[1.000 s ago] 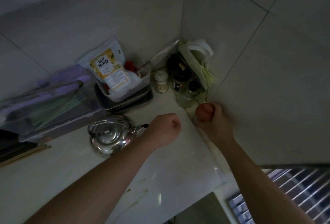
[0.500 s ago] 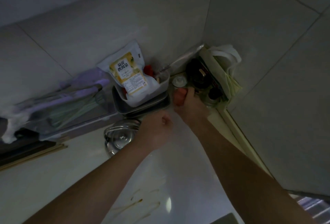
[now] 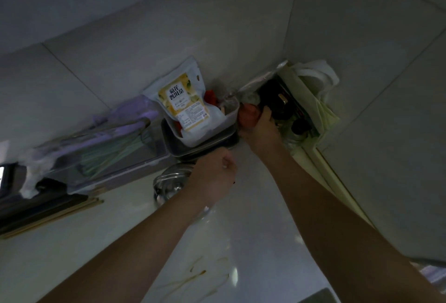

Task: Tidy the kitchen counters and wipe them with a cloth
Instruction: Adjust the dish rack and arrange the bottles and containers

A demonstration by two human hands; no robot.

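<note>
My right hand (image 3: pixel 261 131) reaches into the counter's back corner and grips a small red-orange object (image 3: pixel 248 115), pressed between a clear tub and a cluster of dark bottles (image 3: pixel 277 102). What the red-orange object is I cannot tell in the dim light. My left hand (image 3: pixel 212 177) is a closed fist hovering over a steel kettle (image 3: pixel 169 182), with nothing visible in it. The white counter (image 3: pixel 241 242) carries brown smears (image 3: pixel 200 276) near the front.
A clear tub (image 3: pixel 217 129) with a white and yellow pouch (image 3: pixel 183 107) sits on a metal tray (image 3: pixel 193 148). A clear box of utensils (image 3: pixel 108 148) and chopsticks (image 3: pixel 60 215) lie to the left. A white bag (image 3: pixel 313 85) fills the corner.
My right hand carried the red-orange object from the counter's right edge into the back corner beside the tub. My left fist drifted over the kettle. The view shifted left.
</note>
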